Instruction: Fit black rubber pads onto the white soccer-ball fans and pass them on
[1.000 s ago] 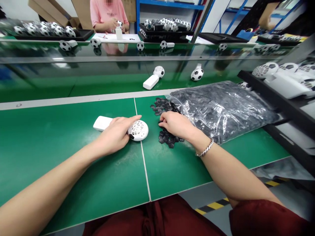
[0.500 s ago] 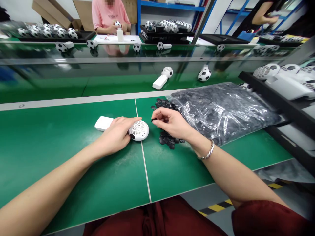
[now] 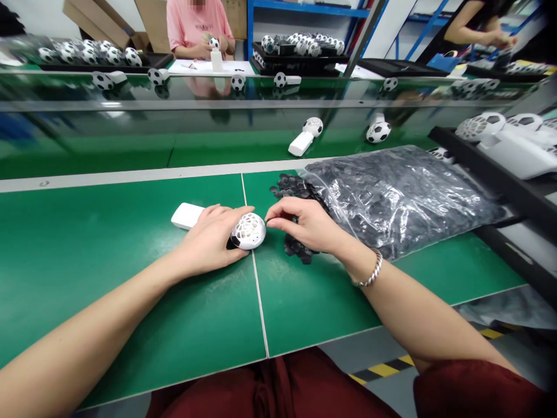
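My left hand (image 3: 212,237) is wrapped over a white soccer-ball-headed device (image 3: 251,231) lying on the green table. Its white handle (image 3: 187,215) sticks out beyond my knuckles, and the round head shows an openwork grille and a dark patch by my fingers. Close to the right side of that head, my right hand (image 3: 304,223) is closed in a pinch on a small black piece (image 3: 267,222), mostly hidden by the fingertips. Loose black pieces (image 3: 300,249) lie in a pile under and behind my right hand.
A clear plastic bag (image 3: 404,197) full of black pieces lies to the right, beside a black tray (image 3: 491,168) of white devices. Across the back runs a green conveyor (image 3: 209,148) carrying similar ball-headed devices (image 3: 312,126). A person in pink (image 3: 200,29) works opposite.
My right hand has moved slightly left, bringing the black piece up to the ball head. My left thumb has shifted along the head's near side. Devices on the conveyor have moved right.
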Demonstrator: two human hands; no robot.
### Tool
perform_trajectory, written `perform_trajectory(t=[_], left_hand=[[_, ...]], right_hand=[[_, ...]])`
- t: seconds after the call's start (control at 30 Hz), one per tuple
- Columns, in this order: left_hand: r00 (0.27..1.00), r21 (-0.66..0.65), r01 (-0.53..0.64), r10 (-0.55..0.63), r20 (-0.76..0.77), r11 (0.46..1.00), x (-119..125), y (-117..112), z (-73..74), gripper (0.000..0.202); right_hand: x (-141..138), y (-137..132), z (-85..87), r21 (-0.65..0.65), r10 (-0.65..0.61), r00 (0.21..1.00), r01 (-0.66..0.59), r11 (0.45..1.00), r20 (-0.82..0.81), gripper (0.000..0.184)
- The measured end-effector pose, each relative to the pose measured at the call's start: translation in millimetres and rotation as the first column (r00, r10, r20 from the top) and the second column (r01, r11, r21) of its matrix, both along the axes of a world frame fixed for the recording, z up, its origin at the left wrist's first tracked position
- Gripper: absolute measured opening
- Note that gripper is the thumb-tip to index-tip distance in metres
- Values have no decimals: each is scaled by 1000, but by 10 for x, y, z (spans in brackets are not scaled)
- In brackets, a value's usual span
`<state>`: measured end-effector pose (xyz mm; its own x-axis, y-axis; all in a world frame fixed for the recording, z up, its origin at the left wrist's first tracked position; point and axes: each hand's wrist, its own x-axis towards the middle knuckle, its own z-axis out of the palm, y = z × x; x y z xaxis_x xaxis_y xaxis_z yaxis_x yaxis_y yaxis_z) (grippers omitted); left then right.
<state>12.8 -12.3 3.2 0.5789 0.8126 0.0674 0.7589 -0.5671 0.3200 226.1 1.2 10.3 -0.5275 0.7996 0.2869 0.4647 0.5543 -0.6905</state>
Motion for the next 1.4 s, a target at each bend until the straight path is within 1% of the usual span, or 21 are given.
perform_trajectory(t=[0.07, 0.13, 0.2, 0.3, 0.43, 0.53, 0.6, 0.73, 0.8, 0.87, 0.93, 0.97, 1.03, 1.07, 1.13, 1.23, 1.27, 1.3, 1.33, 1.37, 1.4], left_hand=[[1000, -7, -7, 7, 0, 1000, 0, -1, 4, 66], [1000, -10, -15, 15, 3, 1000, 3, -2, 6, 68], [1000, -10, -23, 23, 11, 1000, 9, -3, 3, 70], [999, -7, -37, 37, 25, 999, 18, -7, -12, 74], [998, -4, -53, 53, 39, 999, 27, -10, -32, 76], [997, -12, -66, 67, 44, 998, 33, -7, -41, 76], [996, -13, -72, 72, 53, 997, 36, -6, -44, 74], [996, -6, -65, 65, 68, 998, 47, -12, -39, 65], [995, -9, -63, 64, 74, 998, 56, -19, -32, 61], [994, -15, -67, 68, 82, 998, 66, -27, -24, 58], [993, -17, -77, 78, 90, 997, 77, -33, -18, 56], [992, -18, -81, 82, 94, 997, 82, -35, -17, 55], [990, -20, -90, 92, 107, 996, 90, -39, -19, 54], [988, -23, -98, 100, 117, 995, 92, -41, -23, 54], [982, -25, -127, 129, 137, 992, 93, -46, -35, 55], [976, -25, -146, 149, 160, 989, 80, -49, -50, 56], [977, -31, -136, 139, 164, 990, 73, -47, -52, 55], [978, -38, -118, 123, 167, 992, 65, -43, -51, 55], [980, -46, -98, 105, 169, 994, 58, -38, -49, 57], [982, -52, -80, 88, 167, 995, 52, -32, -44, 60], [984, -53, -67, 74, 160, 996, 47, -27, -36, 63]], right_hand=[[0, -17, 16, -94, 47, 999, -49, 994, -14, 7], [-1, -35, 29, -154, 91, 995, -96, 983, -39, 10], [-4, -56, 38, -195, 123, 990, -134, 972, -64, 11], [-17, -84, 40, -231, 133, 987, -151, 961, -92, 8], [-66, -102, 10, -197, 108, 990, -125, 973, -93, 6], [-113, -110, -29, -230, 84, 990, -108, 967, -111, 7], [-135, -116, -57, -226, 74, 990, -99, 969, -118, 6], [-145, -110, -112, -121, 77, 991, -90, 989, -111, 7], [-140, -96, -141, -70, 55, 993, -62, 996, -103, 9], [-135, -77, -172, -66, 9, 995, -15, 998, -95, 18], [-133, -60, -208, -142, -6, 994, -9, 990, -105, 35], [-133, -55, -227, -205, 11, 992, -37, 978, -125, 41], [-140, -57, -263, -323, 57, 981, -116, 939, -185, 47], [-146, -63, -277, -359, 71, 975, -145, 922, -212, 48], [-163, -80, -292, -381, 68, 969, -158, 911, -239, 49], [-177, -86, -265, -351, 76, 971, -154, 923, -224, 48], [-171, -75, -242, -338, 85, 976, -151, 929, -201, 45], [-156, -56, -214, -315, 72, 984, -121, 941, -162, 40], [-132, -29, -181, -273, 31, 993, -62, 960, -116, 34], [-97, 3, -147, -212, -40, 997, 25, 977, -69, 27], [-53, 39, -112, -139, -131, 991, 126, 982, -25, 21]])
